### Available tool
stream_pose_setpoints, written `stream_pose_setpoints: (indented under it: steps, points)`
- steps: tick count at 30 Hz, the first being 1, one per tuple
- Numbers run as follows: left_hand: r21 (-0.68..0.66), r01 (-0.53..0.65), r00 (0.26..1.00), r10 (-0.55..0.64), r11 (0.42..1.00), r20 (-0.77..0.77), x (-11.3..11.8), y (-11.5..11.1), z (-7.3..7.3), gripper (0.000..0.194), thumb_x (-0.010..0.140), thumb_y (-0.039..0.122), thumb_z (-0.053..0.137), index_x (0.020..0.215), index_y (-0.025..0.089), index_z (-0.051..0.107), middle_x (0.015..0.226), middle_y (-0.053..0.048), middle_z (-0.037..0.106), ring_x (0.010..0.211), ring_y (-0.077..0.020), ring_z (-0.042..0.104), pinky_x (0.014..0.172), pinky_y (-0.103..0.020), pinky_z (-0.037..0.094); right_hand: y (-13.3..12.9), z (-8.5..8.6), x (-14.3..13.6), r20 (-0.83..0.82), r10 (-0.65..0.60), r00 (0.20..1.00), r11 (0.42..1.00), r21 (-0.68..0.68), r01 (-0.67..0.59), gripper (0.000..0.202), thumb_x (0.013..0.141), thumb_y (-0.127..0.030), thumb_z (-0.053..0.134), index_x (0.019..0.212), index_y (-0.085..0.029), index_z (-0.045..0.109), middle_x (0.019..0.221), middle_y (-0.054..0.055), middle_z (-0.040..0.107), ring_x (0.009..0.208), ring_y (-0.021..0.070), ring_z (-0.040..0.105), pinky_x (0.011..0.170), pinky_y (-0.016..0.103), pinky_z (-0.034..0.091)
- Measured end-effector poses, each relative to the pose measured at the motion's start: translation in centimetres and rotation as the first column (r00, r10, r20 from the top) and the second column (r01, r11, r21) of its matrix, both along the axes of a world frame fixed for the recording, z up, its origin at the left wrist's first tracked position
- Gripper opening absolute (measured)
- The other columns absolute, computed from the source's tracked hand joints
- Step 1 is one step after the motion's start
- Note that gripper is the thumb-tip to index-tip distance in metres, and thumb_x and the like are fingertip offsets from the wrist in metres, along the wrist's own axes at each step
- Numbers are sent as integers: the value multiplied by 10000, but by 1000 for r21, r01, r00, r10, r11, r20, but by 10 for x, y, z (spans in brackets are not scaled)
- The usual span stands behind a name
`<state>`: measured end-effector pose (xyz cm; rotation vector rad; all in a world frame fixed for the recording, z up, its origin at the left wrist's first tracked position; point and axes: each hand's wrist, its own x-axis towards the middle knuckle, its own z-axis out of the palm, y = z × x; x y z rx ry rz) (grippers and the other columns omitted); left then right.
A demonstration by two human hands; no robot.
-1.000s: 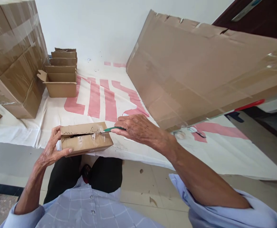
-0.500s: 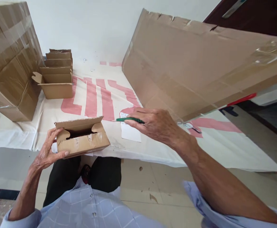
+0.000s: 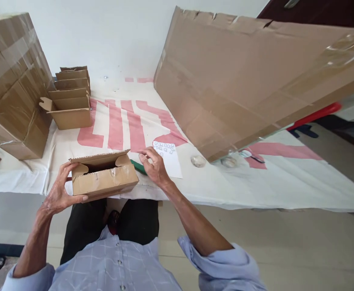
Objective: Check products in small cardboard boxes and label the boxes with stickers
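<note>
My left hand (image 3: pixel 58 192) grips the left end of a small open cardboard box (image 3: pixel 106 182) at the table's front edge. The box's top flap is raised and its dark inside shows only in part. To its right, my right hand (image 3: pixel 154 165) has its thumb and fingertips pressed together; whatever they pinch is too small to make out. The green pen or cutter (image 3: pixel 138 166) lies between the box and that hand, seemingly outside its fingertips. Beneath and behind the hand is a white sheet (image 3: pixel 173 161) with small outlined stickers at its top.
Several open small boxes (image 3: pixel 70 117) stand in a row at the back left, beside large taped cartons (image 3: pixel 16 89). A big cardboard panel (image 3: pixel 240 76) leans across the right. Clear tape rolls (image 3: pixel 198 161) lie near its lower edge on the cloth-covered table (image 3: pixel 213 188).
My right hand has moved left, off the green tool, which now lies by the box. More of the sheet and its stickers shows. My left hand still grips the box.
</note>
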<state>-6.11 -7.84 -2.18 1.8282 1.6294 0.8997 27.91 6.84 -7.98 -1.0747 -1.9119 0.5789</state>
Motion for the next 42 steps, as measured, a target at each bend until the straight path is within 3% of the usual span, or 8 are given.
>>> stream_pose_setpoints:
  steps: [3,5,8,11,23,28,37,42]
  points:
    - [9,1,1000,-1,1000,-2,-2,3,1,956,731,619,918,1525,303,490,1622,-161,391,1526,-426,441,1097,-604,597,-15,41,-13,74,293,953,949,96,-300,283,1063,-349,560,1239,-229,747,1182,122,731,1138,285,652,1001,487,563]
    - [5,11,1000,-11,1000,-9,-3,4,2,946,732,609,920,1518,301,493,1629,-162,382,1533,-423,434,1106,-602,591,-24,56,-23,189,378,906,908,116,-403,309,1041,-332,618,1301,-218,741,1202,131,725,1159,301,630,1050,536,543]
    - [-2,16,1000,-16,1000,-15,-2,4,3,935,736,609,917,1511,300,495,1638,-162,368,1535,-422,436,1115,-603,583,-28,61,-33,280,393,876,893,112,-437,277,1057,-311,607,1255,-201,766,1133,126,724,1104,291,626,1053,545,531]
    - [-15,10,1000,-11,1000,-16,-1,2,4,936,741,617,911,1511,290,492,1642,-166,360,1530,-425,444,1109,-599,586,-26,60,-35,232,435,870,874,123,-470,239,1079,-265,570,1106,-220,803,1023,100,727,1027,261,642,1003,497,551]
    - [68,50,997,-46,996,-61,4,6,10,935,741,605,925,1522,301,511,1676,-166,357,1568,-440,402,1131,-629,572,-32,49,-38,96,333,938,903,254,-346,220,1055,-261,636,972,-276,839,976,86,762,949,250,665,878,472,593]
    - [128,78,991,-63,989,-116,6,9,11,761,768,559,925,1390,238,628,1612,-167,448,1526,-423,465,1214,-608,512,-35,52,-39,105,324,940,899,275,-340,280,1078,-249,585,900,-248,801,963,94,763,944,246,659,861,447,587]
    - [121,89,978,-63,989,-201,9,7,15,668,828,548,874,1378,248,641,1601,-145,474,1520,-394,477,1259,-576,455,-32,47,-36,88,309,947,913,252,-321,264,1088,-246,547,1041,-245,807,1048,100,775,1004,259,689,932,472,590]
    - [210,134,921,-44,968,-386,11,5,22,559,877,504,820,1348,254,651,1566,-153,564,1516,-428,473,1225,-643,427,-29,50,-28,43,311,949,922,228,-313,295,1090,-200,511,1163,-244,793,1104,103,772,1043,256,697,954,479,597]
